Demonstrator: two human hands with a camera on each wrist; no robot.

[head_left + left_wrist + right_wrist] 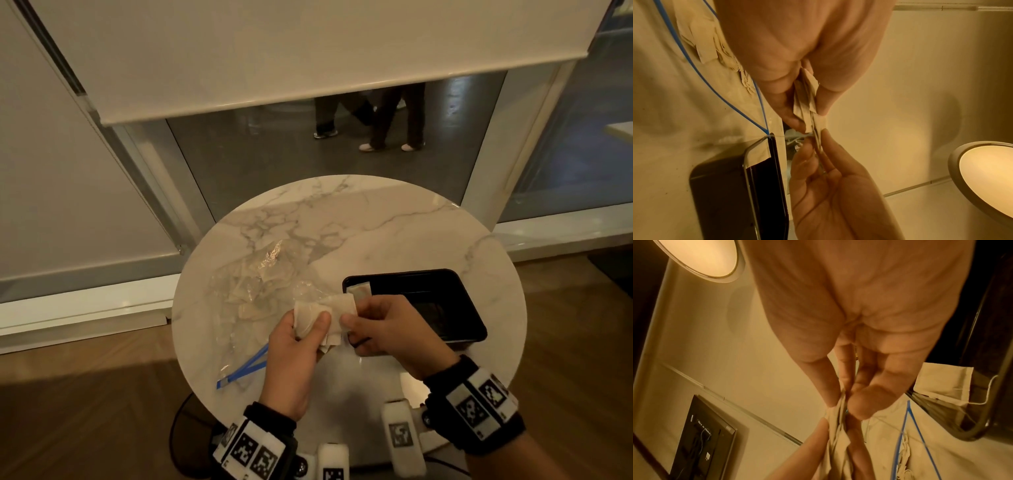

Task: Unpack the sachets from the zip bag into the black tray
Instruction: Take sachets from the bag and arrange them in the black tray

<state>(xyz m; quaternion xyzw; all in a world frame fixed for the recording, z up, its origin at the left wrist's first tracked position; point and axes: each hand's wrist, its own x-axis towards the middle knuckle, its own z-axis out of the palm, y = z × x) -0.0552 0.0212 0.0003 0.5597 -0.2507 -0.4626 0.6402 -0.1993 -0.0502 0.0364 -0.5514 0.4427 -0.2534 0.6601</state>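
Note:
A small bunch of pale paper sachets [323, 315] is held above the round marble table [394, 233]. My left hand [308, 334] grips the bunch between thumb and fingers, as the left wrist view shows at the sachets [807, 104]. My right hand [356, 327] pinches the right end of a sachet [838, 418] from that bunch. The clear zip bag [253, 291] with a blue zip strip [245, 371] lies crumpled on the table to the left, with several sachets inside. The black tray [442, 308] stands to the right with one sachet [359, 291] at its near-left corner.
The table edge runs close in front of my wrists. Behind the table stands a glass wall [308, 164] with a lowered blind [239, 51]; a person's legs [390, 120] show beyond it. Wooden floor [85, 411] surrounds the table.

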